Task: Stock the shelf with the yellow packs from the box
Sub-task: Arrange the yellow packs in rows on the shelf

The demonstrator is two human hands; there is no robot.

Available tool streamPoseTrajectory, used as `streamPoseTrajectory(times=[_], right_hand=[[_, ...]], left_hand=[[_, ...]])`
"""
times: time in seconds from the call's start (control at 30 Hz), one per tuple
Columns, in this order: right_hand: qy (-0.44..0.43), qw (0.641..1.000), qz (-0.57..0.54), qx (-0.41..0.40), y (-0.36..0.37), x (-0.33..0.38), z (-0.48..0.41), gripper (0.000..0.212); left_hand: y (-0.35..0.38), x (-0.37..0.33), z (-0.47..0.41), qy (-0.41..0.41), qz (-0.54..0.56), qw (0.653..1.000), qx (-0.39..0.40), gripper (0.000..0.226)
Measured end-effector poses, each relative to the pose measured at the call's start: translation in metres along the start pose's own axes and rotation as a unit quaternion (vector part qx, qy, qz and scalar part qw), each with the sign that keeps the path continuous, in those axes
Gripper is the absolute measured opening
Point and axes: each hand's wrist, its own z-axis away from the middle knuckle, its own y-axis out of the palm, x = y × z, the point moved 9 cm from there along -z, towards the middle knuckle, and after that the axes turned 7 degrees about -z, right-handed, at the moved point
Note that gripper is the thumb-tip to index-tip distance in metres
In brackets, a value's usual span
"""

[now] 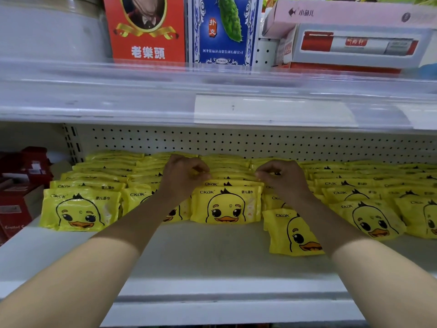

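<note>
Several rows of yellow duck-face packs (226,207) lean back on the white shelf (201,252). My left hand (183,176) and my right hand (281,177) reach into the middle row, fingers curled, each pinching the top corner of a yellow pack behind the front one. One pack (292,233) lies loose and tilted further forward, partly under my right forearm. The box is out of view.
Red boxes (21,183) stand at the shelf's left end. A pegboard back wall (236,143) closes the shelf. The upper shelf edge (212,102) overhangs, carrying a red box (146,29), a blue box (224,29) and white cartons (354,36).
</note>
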Motion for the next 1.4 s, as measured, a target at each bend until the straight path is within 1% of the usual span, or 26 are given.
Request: streamPoseTrajectory(times=[0.07, 0.2, 0.3, 0.37, 0.5, 0.6, 0.77, 0.9, 0.97, 1.07, 1.13, 1.2, 1.27, 1.33, 1.37, 1.4], right_hand=[[-0.004, 1.0, 0.005, -0.009, -0.003, -0.002, -0.004, 0.014], [0.016, 0.999, 0.042, 0.03, 0.009, -0.011, -0.009, 0.017], [0.014, 0.998, 0.032, 0.045, 0.014, -0.012, -0.013, 0.013], [0.009, 0.998, 0.027, 0.058, 0.015, -0.011, -0.015, 0.01], [0.024, 0.996, 0.004, 0.089, 0.02, -0.015, -0.017, 0.011], [0.037, 0.994, 0.0, 0.099, 0.024, -0.018, -0.019, 0.011], [0.043, 0.994, 0.012, 0.102, 0.03, -0.025, -0.023, 0.007], [0.06, 0.993, 0.013, 0.101, 0.03, -0.028, -0.023, 0.007], [0.068, 0.992, 0.016, 0.105, 0.03, -0.029, -0.023, 0.006], [0.06, 0.991, 0.042, 0.111, 0.032, -0.026, -0.024, 0.005], [0.049, 0.99, 0.066, 0.111, 0.032, -0.024, -0.025, 0.007], [0.036, 0.99, 0.091, 0.106, 0.032, -0.021, -0.025, 0.009], [0.026, 0.99, 0.097, 0.095, 0.031, -0.019, -0.024, 0.01], [0.025, 0.992, 0.082, 0.088, 0.031, -0.02, -0.022, 0.01], [0.032, 0.993, 0.07, 0.091, 0.031, -0.021, -0.023, 0.01], [0.039, 0.993, 0.06, 0.098, 0.031, -0.022, -0.023, 0.009]], left_hand=[[0.001, 0.007, -0.002, -0.022, -0.001, 1.0, -0.004, 0.007], [0.015, 0.012, -0.008, -0.037, -0.03, 0.998, 0.029, 0.007], [0.021, 0.011, -0.012, -0.032, -0.03, 0.998, 0.042, 0.009], [0.025, 0.015, -0.014, -0.046, -0.018, 0.997, 0.054, 0.013], [0.031, 0.021, -0.017, -0.051, 0.014, 0.996, 0.07, 0.022], [0.031, 0.02, -0.018, -0.061, 0.012, 0.995, 0.072, 0.02], [0.035, 0.014, -0.021, -0.029, 0.026, 0.996, 0.08, 0.02], [0.043, 0.011, -0.022, 0.005, 0.034, 0.994, 0.104, 0.022], [0.044, 0.011, -0.023, 0.009, 0.015, 0.994, 0.108, 0.017], [0.04, 0.002, -0.024, 0.028, -0.058, 0.993, 0.097, 0.008], [0.039, -0.006, -0.025, 0.054, -0.119, 0.986, 0.105, 0.012], [0.039, -0.012, -0.026, 0.084, -0.185, 0.97, 0.131, 0.018], [0.04, -0.015, -0.026, 0.11, -0.232, 0.957, 0.138, 0.022], [0.04, -0.017, -0.026, 0.113, -0.237, 0.956, 0.13, 0.021], [0.039, -0.014, -0.026, 0.1, -0.214, 0.963, 0.129, 0.018], [0.038, -0.01, -0.026, 0.08, -0.16, 0.976, 0.127, 0.014]])
